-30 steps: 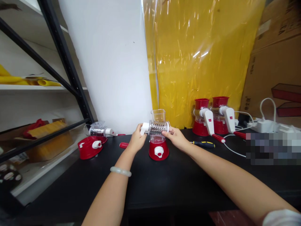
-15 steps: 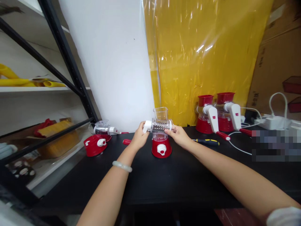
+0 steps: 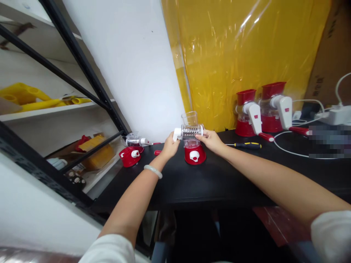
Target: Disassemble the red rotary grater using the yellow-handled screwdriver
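Observation:
A rotary drum grater with a red base (image 3: 195,155) stands upright on the black table, its clear hopper (image 3: 189,118) on top. A perforated metal drum (image 3: 192,132) lies sideways in its clear housing. On the left side, my left hand (image 3: 170,147) is closed around the white crank (image 3: 177,134); its red grip (image 3: 157,152) sticks out beyond the hand. My right hand (image 3: 211,140) pinches the drum's right end, thumb against the housing. A yellow-and-black screwdriver (image 3: 248,145) lies right of my right hand.
Another drum grater (image 3: 133,140) and a red base (image 3: 129,157) stand at the left. Two graters with red hoppers (image 3: 246,96) and cranks stand at the back right, near a white cable (image 3: 290,150). A black-framed shelf (image 3: 104,98) borders the left side.
The camera view has tilted and shifted, so the table edge and floor show more. Both hands stay on the same grater, with little visible change in their grip.

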Motion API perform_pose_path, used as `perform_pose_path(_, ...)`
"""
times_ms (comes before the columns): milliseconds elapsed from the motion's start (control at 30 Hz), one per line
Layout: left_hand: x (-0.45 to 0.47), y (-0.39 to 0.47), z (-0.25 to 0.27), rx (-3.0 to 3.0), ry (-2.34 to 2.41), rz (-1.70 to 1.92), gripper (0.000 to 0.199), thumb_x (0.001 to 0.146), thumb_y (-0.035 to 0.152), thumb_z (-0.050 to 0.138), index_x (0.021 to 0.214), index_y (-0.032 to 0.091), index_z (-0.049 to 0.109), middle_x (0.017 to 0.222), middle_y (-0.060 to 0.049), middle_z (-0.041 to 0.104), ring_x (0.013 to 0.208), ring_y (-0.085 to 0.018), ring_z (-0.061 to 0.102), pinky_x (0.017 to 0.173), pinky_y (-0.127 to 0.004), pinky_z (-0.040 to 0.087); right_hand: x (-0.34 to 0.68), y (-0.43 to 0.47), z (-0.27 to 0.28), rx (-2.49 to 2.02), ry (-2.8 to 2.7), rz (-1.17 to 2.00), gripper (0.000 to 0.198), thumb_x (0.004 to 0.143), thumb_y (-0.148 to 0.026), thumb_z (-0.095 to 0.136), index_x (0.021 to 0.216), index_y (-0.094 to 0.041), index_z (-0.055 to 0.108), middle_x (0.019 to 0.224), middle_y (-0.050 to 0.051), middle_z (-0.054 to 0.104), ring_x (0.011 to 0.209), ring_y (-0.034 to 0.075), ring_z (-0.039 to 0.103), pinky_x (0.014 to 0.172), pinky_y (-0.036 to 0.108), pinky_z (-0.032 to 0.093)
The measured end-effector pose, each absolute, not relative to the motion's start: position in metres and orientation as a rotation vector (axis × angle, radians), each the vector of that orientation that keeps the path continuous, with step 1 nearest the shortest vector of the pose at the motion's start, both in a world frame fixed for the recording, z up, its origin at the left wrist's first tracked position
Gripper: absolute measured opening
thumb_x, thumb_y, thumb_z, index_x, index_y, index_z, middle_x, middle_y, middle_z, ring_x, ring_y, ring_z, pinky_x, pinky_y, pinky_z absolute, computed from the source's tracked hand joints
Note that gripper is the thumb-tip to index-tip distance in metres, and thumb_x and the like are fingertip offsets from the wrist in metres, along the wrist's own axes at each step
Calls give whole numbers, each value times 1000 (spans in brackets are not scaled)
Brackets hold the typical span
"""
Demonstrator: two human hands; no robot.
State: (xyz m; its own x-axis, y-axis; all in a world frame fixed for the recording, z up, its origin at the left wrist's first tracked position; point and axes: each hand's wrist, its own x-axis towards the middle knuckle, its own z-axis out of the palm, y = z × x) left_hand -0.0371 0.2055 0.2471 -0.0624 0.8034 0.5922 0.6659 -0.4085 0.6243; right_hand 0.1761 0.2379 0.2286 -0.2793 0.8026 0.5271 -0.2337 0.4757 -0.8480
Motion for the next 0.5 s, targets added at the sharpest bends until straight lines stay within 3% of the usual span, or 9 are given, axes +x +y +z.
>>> perform_pose_path(300,-36,209,241,2061,1637,1509,26,80,15,49,104,14,61,86,-4,67,80,-18,61,79,-31,49,170,235,232,-529,-1515,1082,34,72,-43,74,89,-14,73,86,9,77,81,24,72,78,37,55)
perform_pose_path(500,-43,206,250,2128,1574,1467,28,73,12,55,100,14,63,81,-2,68,77,-17,61,77,-29,49,170,230,237,-560,-1526,1063,28,73,-39,74,86,-14,73,84,9,78,82,24,72,80,37,55)
